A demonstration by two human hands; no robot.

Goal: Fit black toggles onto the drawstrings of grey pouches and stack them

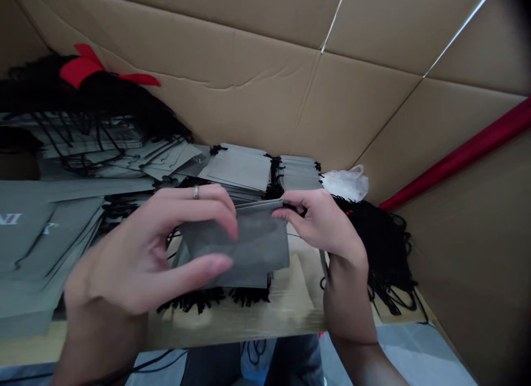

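A grey fabric pouch (261, 239) is held up over the table, its upper right corner pinched between the thumb and fingers of my right hand (323, 220). My left hand (166, 242), with a ring on one finger, is in front of the pouch's left side. Its thumb and fingers are apart, with nothing gripped between them. Below the pouch lie more grey pieces with black cord ends (249, 296) sticking out at the near side. A dark cord hangs beside my right wrist.
Grey printed pouches (25, 225) spread over the left side. Behind are neat grey stacks (240, 167) and a clear plastic bag (346, 182). Bundled black cords (385, 248) lie at right; more cords with a red tie (83, 68) are back left. Cardboard walls (249, 60) enclose the table.
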